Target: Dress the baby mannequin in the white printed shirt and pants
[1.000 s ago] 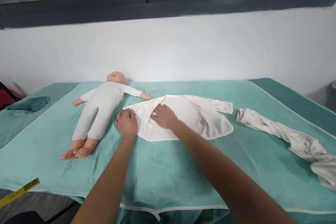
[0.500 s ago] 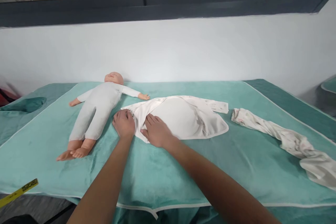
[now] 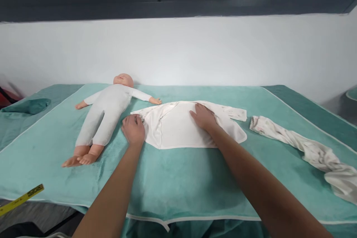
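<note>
A white baby shirt (image 3: 178, 128) lies opened out on the green cover, its front panels folded to the sides and its sleeves stretched left and right. My left hand (image 3: 134, 128) rests at the shirt's left edge by the sleeve; its fingers are bent and partly hidden, so I cannot tell if they pinch the cloth. My right hand (image 3: 205, 117) lies on the right part of the shirt, fingers stretched out flat against the fabric. To the left, a baby doll (image 3: 108, 111) in a white body suit lies on its back, one hand close to the left sleeve.
A crumpled white patterned garment (image 3: 304, 145) lies at the right. Green sheeting (image 3: 195, 186) covers the bed, which stands against a white wall (image 3: 178, 52) under a dark window frame (image 3: 178, 5). A yellow strap (image 3: 22, 199) shows at the lower left.
My right hand has moved from the shirt's left panel across to its right side, and the bulging middle now lies flatter. My left hand stays at the left sleeve. The view has shifted slightly.
</note>
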A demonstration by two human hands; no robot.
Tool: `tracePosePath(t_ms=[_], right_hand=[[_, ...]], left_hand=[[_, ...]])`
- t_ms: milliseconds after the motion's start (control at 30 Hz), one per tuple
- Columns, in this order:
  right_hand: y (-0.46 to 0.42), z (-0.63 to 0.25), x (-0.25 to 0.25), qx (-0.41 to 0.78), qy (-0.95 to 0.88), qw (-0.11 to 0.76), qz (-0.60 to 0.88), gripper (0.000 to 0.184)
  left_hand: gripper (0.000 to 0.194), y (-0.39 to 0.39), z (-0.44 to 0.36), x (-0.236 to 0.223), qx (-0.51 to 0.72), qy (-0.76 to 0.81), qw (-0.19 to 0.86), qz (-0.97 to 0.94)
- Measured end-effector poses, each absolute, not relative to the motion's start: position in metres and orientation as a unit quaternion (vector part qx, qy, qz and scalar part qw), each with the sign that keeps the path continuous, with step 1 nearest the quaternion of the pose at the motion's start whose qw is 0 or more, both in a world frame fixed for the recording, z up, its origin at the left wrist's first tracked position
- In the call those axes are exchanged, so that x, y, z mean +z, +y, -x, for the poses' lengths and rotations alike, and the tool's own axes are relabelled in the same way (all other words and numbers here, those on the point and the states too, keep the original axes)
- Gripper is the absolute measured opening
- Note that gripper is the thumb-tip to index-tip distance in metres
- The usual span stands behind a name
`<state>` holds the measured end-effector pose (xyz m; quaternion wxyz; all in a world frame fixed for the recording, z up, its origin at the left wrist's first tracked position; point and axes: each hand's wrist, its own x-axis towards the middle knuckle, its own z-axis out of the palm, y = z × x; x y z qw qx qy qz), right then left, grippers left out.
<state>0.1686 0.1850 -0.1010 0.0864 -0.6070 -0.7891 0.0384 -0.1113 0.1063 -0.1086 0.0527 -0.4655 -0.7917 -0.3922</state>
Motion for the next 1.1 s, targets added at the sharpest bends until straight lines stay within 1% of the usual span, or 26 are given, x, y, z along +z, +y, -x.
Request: tracePosePath(t_ms=[167,367,533,667,867,1000,1100], right_hand=[[0.172,-0.186,-0.104,0.035,-0.77,0.073,0.632,0.065],[0.139,-0.189,-0.111,0.005,-0.789,0.063,0.611,0.068],[0.107,-0.191,-0.117,-0.015,-0.803,0.053,0.593,0.07],[0.087,-0.19,-0.118,-0.027,-0.803,0.062,0.592,0.068],[0.06,-0.189,-0.118,-0.04,-0.8,0.074,0.594,0.066],[0.038,-0.192,-0.118,-0.054,-0.803,0.087,0.587,0.063],[0.022,-0.201,-0.117,-0.067,-0.804,0.098,0.582,0.06]], left_hand=[[0.025,0.106,0.111,-0.108,-0.393,-0.794,0.046,0.461],[0.026,0.103,0.109,-0.105,-0.4,-0.786,0.039,0.47],[0.029,0.097,0.108,-0.104,-0.416,-0.747,0.051,0.516],[0.028,0.085,0.104,-0.104,-0.421,-0.699,0.075,0.573],[0.023,0.038,0.084,-0.108,-0.372,-0.62,0.104,0.682],[0.022,0.008,0.068,-0.114,-0.314,-0.546,0.08,0.773],[0.021,-0.003,0.063,-0.114,-0.309,-0.545,0.053,0.778]])
